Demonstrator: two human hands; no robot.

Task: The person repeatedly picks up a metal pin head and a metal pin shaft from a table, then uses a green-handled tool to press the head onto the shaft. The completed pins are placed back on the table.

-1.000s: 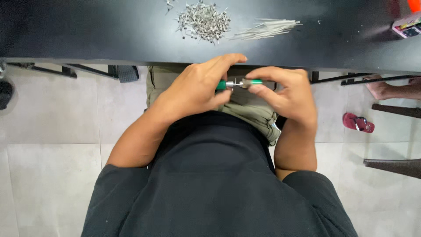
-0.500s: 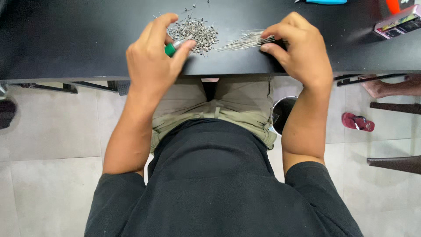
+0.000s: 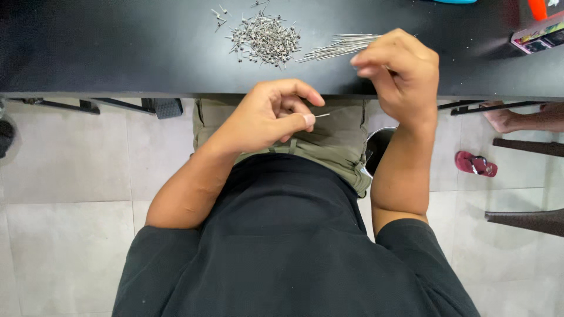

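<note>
Head view, left hand: the left hand is curled over the lap, thumb and forefinger pinching a thin metal pin whose tip juts out rightward.
Right hand: the right hand hovers beside the bundle of long pins; fingers bunched, blurred, so I cannot tell what they hold.
Progress: one pin in hand; heap of small metal pieces above the grip, seemingly untouched.
Surface: black table.
Room: pale tiled floor, red sandal far right.

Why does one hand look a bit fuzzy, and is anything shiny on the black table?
In the head view, the right hand is smeared at the fingertips, a sign of motion blur, while the left hand with its thin pin looks sharper. The black table shows soft pale glare, and the pile of small metal parts glints.
</note>
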